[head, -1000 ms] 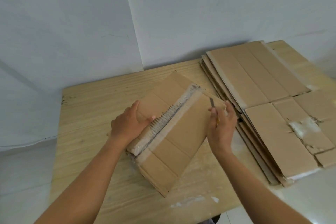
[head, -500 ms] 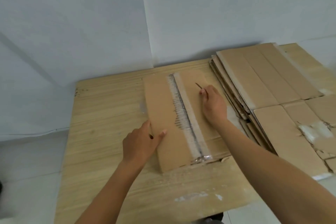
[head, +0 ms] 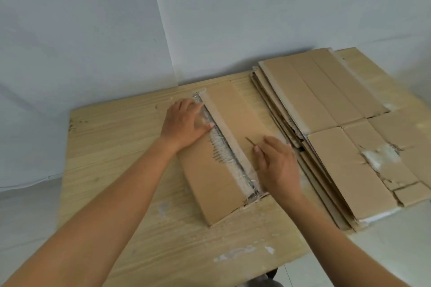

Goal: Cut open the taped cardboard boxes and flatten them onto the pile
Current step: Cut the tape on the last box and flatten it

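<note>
- Since half a sec ago: L hand (head: 186, 123) has gone from the near-left corner of the box (head: 210, 177) up to its far end. R hand (head: 278, 165) has drawn back from the far end to abt mid-length of the right panel. Box lies much as it did.
- L hand: palm down, fingers straight & together, pressing the left panel. Fingertips are at the tape seam (head: 231, 158); it holds nothing.
- R hand: rests on the right panel w/ thumb & forefinger pinched on a thin blade (head: 250, 141). Tip points far-left, low over the cardboard; can't tell if it touches.
- Box: collapsed flat on the wooden table (head: 121, 165), seam side up, tape ragged, near end torn.
- Key relation: pile (head: 326, 105) lies right of the box, just beside it; can't tell if the edges touch. Box's long axis runs far-left to near-right, roughly parallel w/ the pile's left edge. R hand is between seam & pile, so it's the nearer one.
- Judgement: flattening looks nearly done. Next move is prob. a sideways shift rightward onto the pile, w/ little turning needed. Blade in the R hand may hamper its grip.
</note>
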The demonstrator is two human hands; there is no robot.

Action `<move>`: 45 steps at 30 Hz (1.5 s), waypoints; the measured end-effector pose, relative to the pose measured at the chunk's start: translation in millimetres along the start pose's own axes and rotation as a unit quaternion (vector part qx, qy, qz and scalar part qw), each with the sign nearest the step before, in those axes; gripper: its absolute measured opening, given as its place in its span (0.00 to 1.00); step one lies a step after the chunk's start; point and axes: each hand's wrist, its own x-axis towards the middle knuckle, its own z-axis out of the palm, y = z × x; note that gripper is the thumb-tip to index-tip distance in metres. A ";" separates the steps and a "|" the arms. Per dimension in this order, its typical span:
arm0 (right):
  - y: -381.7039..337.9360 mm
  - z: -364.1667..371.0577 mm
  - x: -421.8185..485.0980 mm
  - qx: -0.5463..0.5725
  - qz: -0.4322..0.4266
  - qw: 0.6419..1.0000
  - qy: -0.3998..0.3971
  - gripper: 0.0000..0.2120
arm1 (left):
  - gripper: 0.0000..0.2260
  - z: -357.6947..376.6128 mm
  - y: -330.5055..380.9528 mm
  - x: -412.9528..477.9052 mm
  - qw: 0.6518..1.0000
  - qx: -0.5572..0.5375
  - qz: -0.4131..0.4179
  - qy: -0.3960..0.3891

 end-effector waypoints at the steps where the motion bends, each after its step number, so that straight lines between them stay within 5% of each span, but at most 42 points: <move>1: 2.4 0.6 -9.2 -0.010 0.008 1.000 0.001 0.11 | 0.37 2.6 -1.9 10.2 1.000 0.012 0.006 -0.016; 7: 8.1 6.7 -9.8 -0.019 -0.007 0.999 0.033 0.16 | 0.48 4.7 -15.4 31.5 0.996 0.068 -0.007 -0.060; 13: 25.8 6.9 50.5 -0.027 -0.052 0.997 0.056 0.16 | 0.45 2.8 -30.5 -6.4 0.989 0.063 -0.131 -0.023; 17: 15.2 4.7 67.3 -0.014 0.041 0.990 0.136 0.11 | 0.41 5.5 -23.3 -35.1 0.971 0.042 -0.237 0.010; 20: 9.4 -6.4 60.2 0.079 0.177 0.974 0.114 0.13 | 0.42 8.1 -21.2 -44.3 0.966 0.044 -0.254 0.024; 25: 12.9 -22.2 28.4 0.141 0.283 0.949 0.004 0.12 | 0.36 15.3 -4.5 -53.0 0.981 0.007 -0.196 0.010; 32: 9.7 -24.4 0.9 0.157 0.272 0.945 -0.094 0.12 | 0.34 38.4 78.5 -84.8 0.996 0.009 0.082 -0.045; 45: 0.4 -30.4 -7.2 0.115 0.251 0.952 -0.136 0.15 | 0.31 44.6 87.4 -82.8 0.997 -0.012 0.070 -0.024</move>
